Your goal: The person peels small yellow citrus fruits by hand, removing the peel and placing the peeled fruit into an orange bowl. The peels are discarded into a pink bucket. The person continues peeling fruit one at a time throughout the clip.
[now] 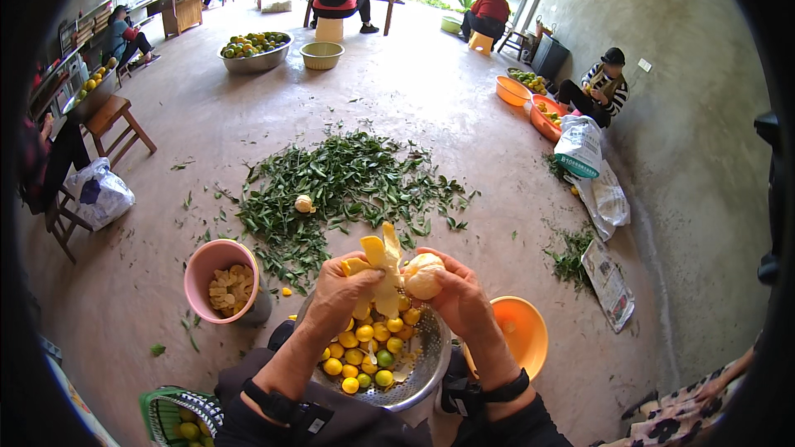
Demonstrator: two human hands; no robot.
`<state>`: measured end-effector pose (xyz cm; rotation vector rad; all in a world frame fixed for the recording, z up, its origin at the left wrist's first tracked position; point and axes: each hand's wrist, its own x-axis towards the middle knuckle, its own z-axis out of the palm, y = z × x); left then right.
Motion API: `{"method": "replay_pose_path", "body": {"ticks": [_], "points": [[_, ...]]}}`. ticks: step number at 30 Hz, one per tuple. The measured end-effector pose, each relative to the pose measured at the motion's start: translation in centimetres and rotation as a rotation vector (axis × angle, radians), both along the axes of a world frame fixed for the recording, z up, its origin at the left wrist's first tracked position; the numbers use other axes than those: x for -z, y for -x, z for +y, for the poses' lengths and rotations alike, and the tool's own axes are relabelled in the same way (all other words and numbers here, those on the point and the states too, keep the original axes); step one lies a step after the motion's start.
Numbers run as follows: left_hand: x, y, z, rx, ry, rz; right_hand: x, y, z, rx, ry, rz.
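Above a perforated metal colander (438,347) of yellow and green citrus fruit, my left hand (348,292) pinches an opened citrus peel (388,267). A peeled citrus fruit (423,276) is in the fingers of my right hand (459,292), close beside the peel. Whether peel and fruit still touch, I cannot tell. Loose peel pieces lie among the fruit in the colander. A pink bucket (192,285) holding peels stands to the left. To the right is an orange plastic basin (535,335), partly behind my right forearm.
Green leaves (348,180) are heaped on the floor ahead, with a partly peeled fruit (304,203) on them. A green basket (149,413) of fruit is at lower left. Several people sit farther off among basins and stools; another person's patterned clothing (683,406) shows at lower right.
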<state>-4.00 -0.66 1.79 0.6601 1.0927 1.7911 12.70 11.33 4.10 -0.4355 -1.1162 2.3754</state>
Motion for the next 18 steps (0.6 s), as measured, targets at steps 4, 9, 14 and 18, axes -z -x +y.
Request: {"method": "replay_pose_path", "body": {"ticks": [4,9,14,18], "points": [[0.5,0.7,0.3,-0.134,0.041,-0.216,-2.3,-0.9,0.1,-0.035,0.068,0.19],[0.9,0.5,0.4,-0.2,0.101,-0.193,-7.5,-2.6,2.1,-0.086,-0.065,0.105],[1.0,0.7,-0.1,-0.169,0.15,-0.085,-10.4,-10.1,7.3,0.092,-0.397,-0.234],[0.7,0.0,-0.1,-0.14,0.166,0.018,-3.9,-18.4,10.5,0.358,-0.395,-0.521]]}}
